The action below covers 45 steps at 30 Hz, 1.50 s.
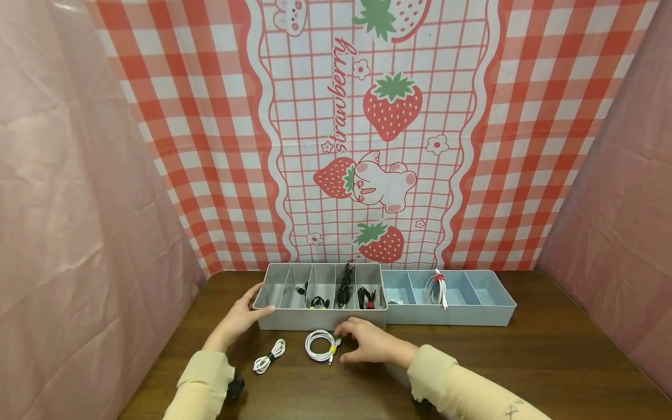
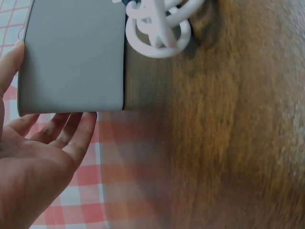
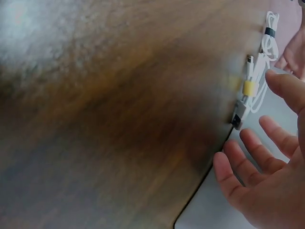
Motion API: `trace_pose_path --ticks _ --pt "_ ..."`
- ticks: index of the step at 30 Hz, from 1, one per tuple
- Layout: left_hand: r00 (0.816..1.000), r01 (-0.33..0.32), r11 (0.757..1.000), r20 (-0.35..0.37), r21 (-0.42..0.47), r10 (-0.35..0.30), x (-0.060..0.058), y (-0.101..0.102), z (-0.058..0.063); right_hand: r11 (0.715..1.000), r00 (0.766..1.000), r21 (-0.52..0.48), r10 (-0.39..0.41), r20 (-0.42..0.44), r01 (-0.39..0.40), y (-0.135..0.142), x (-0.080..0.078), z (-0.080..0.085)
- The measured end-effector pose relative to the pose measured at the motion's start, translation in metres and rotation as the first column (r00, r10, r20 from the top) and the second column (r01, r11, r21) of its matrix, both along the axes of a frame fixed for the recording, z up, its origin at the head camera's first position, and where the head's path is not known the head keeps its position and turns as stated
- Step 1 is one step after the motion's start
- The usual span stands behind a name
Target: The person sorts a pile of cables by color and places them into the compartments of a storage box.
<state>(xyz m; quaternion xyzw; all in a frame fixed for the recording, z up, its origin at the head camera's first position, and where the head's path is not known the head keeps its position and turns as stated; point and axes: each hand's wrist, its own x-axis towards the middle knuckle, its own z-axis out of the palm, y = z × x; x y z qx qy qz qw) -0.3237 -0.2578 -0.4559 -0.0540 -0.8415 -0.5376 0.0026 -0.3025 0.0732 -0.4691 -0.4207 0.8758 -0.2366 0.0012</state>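
Note:
My left hand (image 1: 241, 318) holds the left end of a grey divided box (image 1: 315, 319). Its thumb lies at the front rim and the fingers are against the end wall, as the left wrist view also shows. In front of the box lies a coiled white cable (image 1: 319, 346) with a yellow tie. Just right of that coil is my right hand (image 1: 367, 343), thumb and fingers apart with nothing between them. The right wrist view shows the yellow tie (image 3: 249, 88) and plugs beyond the fingertips. Another bundled white cable (image 1: 269, 357), wrapped with a black tie, lies left of the coil.
Several bundled black cables (image 1: 344, 286) sit in the grey box's compartments. A blue divided box (image 1: 451, 315) adjoins its right side, holding a white cable (image 1: 437, 289) with a red tie. A checked strawberry cloth (image 1: 388, 192) hangs behind the wooden table (image 1: 472, 361).

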Motion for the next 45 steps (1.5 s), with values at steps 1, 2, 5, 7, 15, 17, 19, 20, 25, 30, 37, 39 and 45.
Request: trace_pose_path --ticks 1,2,5,7,15,17,19,20,25,30,37,39,45 --pt "1.0 0.001 1.0 -0.001 -0.002 -0.001 0.0 0.0 0.0 1.0 1.0 0.009 -0.002 -0.008 0.002 -0.001 0.0 -0.001" --pt "1.0 0.002 1.0 0.0 -0.006 -0.002 0.0 0.0 0.0 1.0 1.0 0.016 -0.003 -0.018 0.003 -0.001 0.0 -0.002" --pt "1.0 0.005 1.0 0.002 -0.008 -0.005 0.0 0.0 0.0 0.999 0.999 0.042 -0.007 -0.041 0.009 -0.003 -0.001 -0.004" --pt "1.0 0.007 1.0 0.001 -0.01 -0.007 -0.001 0.0 0.0 0.998 0.998 0.064 -0.015 -0.053 0.019 -0.003 -0.001 -0.005" --pt "1.0 -0.004 1.0 -0.007 -0.027 0.003 -0.003 0.0 -0.003 0.996 0.993 0.091 -0.01 -0.121 0.021 -0.003 0.0 -0.006" --pt "1.0 0.0 1.0 -0.005 -0.023 0.0 0.0 0.001 0.001 0.996 0.992 0.087 -0.004 -0.123 0.015 -0.003 0.001 -0.005" --pt "1.0 0.002 1.0 -0.004 -0.021 -0.002 0.001 0.002 0.002 0.996 0.992 0.084 0.002 -0.124 0.008 -0.002 0.002 -0.005" --pt "1.0 0.002 1.0 -0.003 -0.019 -0.003 0.002 0.002 0.003 0.997 0.992 0.083 0.006 -0.124 0.004 -0.001 0.003 -0.005" --pt "1.0 -0.001 1.0 0.001 -0.024 0.001 0.0 0.001 0.001 0.997 0.99 0.079 0.024 -0.137 -0.013 0.001 0.003 -0.006" --pt "1.0 -0.002 1.0 0.0 -0.026 0.002 0.0 0.001 0.001 0.996 0.99 0.093 0.029 -0.135 -0.017 0.004 0.002 -0.006" --pt "1.0 0.005 1.0 0.002 -0.027 -0.005 0.0 0.002 0.001 0.995 0.988 0.087 0.051 -0.145 -0.038 0.008 0.0 -0.006" --pt "1.0 0.011 1.0 0.004 -0.025 -0.011 0.002 0.003 0.004 0.996 0.988 0.083 0.057 -0.147 -0.045 0.009 0.0 -0.007" --pt "1.0 0.019 1.0 0.022 -0.004 -0.019 0.009 0.006 0.015 0.996 0.982 0.042 0.09 -0.164 -0.085 0.012 0.0 -0.006"
